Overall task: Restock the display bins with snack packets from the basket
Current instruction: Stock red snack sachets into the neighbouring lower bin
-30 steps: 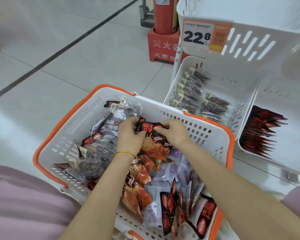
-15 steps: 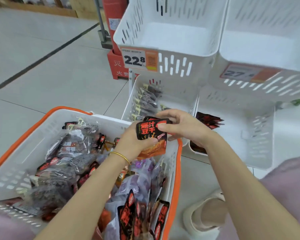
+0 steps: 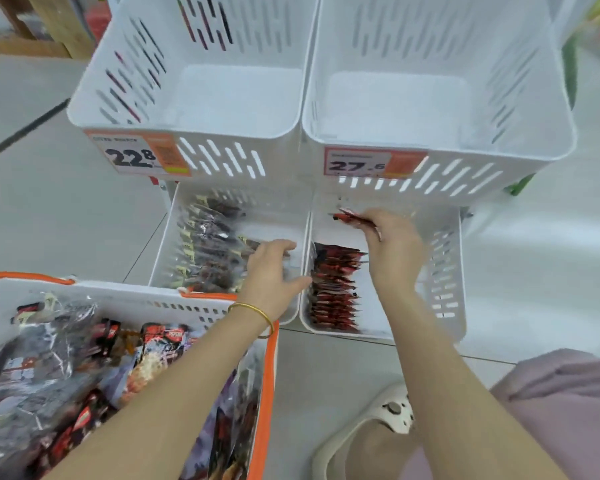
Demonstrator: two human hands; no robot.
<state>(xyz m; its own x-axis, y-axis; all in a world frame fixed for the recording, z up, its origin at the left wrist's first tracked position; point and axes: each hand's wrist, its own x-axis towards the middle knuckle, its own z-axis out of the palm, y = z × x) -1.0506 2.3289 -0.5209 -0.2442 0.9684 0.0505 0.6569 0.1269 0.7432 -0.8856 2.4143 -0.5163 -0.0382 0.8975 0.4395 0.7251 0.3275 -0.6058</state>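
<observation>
Snack packet, red and black, is pinched in the fingers of the right hand above the far end of the lower right bin, beyond a row of red packets. At the wall between the lower bins the left hand hovers, fingers apart and empty. At near left sits the basket.

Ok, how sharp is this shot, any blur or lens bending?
Head view: motion blur smears the right hand and the red packet it pinches; the price tag is soft but readable; wide-angle bending curves the upper bins; the floor at right looks washed out.
</observation>
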